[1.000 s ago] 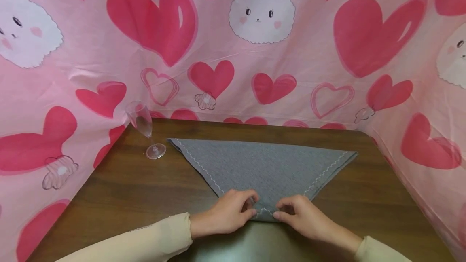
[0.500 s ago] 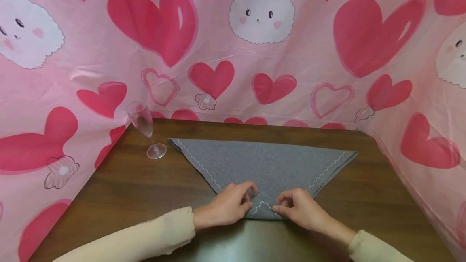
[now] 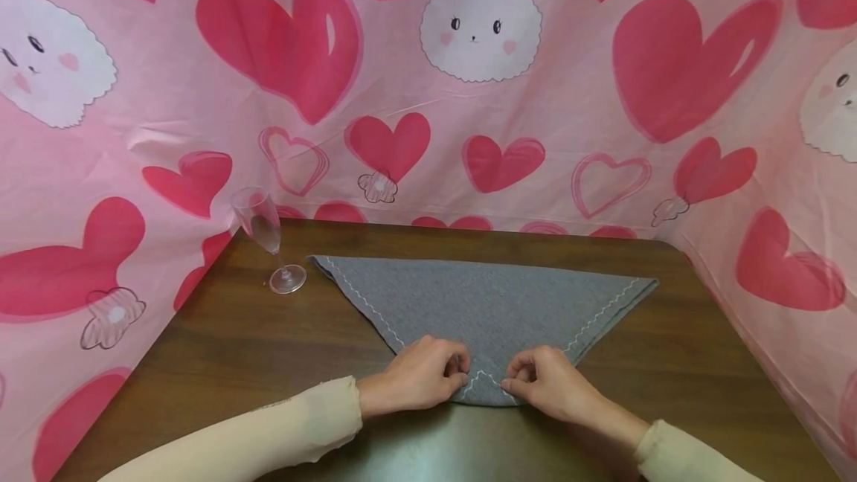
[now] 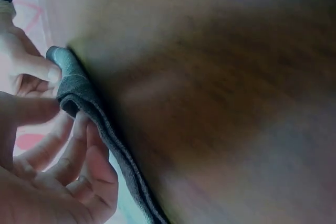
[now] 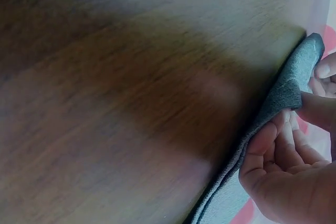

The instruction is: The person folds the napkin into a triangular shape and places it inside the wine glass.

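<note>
At the table's (image 3: 201,363) near edge, both hands (image 3: 418,378) (image 3: 545,385) pinch the grey napkin's (image 3: 489,303) tip; uneven tugging could skew the fold.

Looks like a home corner set up for recording: dark wooden table (image 3: 221,363), pink heart-and-bunny sheet (image 3: 569,110) across the whole background, champagne glass (image 3: 268,236) at centre left.

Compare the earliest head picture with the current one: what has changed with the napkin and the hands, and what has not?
The near tip of the grey napkin has been turned up and away from the person, showing a zigzag-stitched fold between the left hand and right hand. Both hands still pinch it. The glass and table are unchanged.
</note>
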Demonstrator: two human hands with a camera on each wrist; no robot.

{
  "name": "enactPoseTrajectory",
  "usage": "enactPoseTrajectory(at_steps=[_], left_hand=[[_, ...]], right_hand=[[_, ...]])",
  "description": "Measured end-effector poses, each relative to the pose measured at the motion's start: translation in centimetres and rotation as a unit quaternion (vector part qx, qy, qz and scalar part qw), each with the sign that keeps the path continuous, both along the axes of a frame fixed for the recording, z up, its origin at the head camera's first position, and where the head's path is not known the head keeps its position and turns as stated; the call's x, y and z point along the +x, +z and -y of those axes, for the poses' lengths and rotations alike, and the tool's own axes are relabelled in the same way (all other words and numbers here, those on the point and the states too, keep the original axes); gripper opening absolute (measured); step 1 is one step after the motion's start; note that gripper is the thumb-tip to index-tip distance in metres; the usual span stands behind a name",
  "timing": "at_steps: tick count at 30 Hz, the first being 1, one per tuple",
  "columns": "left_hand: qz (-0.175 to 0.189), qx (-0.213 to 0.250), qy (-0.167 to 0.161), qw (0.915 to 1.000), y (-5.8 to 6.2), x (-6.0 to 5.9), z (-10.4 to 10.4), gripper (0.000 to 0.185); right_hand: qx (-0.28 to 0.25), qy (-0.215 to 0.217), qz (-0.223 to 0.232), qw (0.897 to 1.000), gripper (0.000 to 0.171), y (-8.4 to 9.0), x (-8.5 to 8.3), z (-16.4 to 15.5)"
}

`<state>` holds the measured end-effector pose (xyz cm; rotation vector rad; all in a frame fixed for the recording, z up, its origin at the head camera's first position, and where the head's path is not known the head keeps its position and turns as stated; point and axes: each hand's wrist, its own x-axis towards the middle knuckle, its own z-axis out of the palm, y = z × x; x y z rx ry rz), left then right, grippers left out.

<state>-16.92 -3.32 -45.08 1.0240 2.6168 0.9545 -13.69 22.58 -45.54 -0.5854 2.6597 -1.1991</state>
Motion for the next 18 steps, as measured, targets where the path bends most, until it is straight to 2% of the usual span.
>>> enactPoseTrajectory(at_steps=[6,11,18], left_hand=[[0.009,-0.014,-0.008,0.9998,0.13,0.07,0.08,0.009],[0.014,-0.024,-0.013,0.9995,0.01,-0.29,0.0,0.009],[0.017,-0.046,-0.024,0.9985,0.0,-0.45,-0.02,0.011]], right_hand=[[0.011,-0.003,0.006,1.0,0.014,-0.11,-0.14,-0.03],[0.016,0.003,-0.014,1.0,0.021,-0.23,-0.25,-0.13],[-0.011,0.057,-0.055,0.997,0.016,-0.12,-0.06,-0.47]])
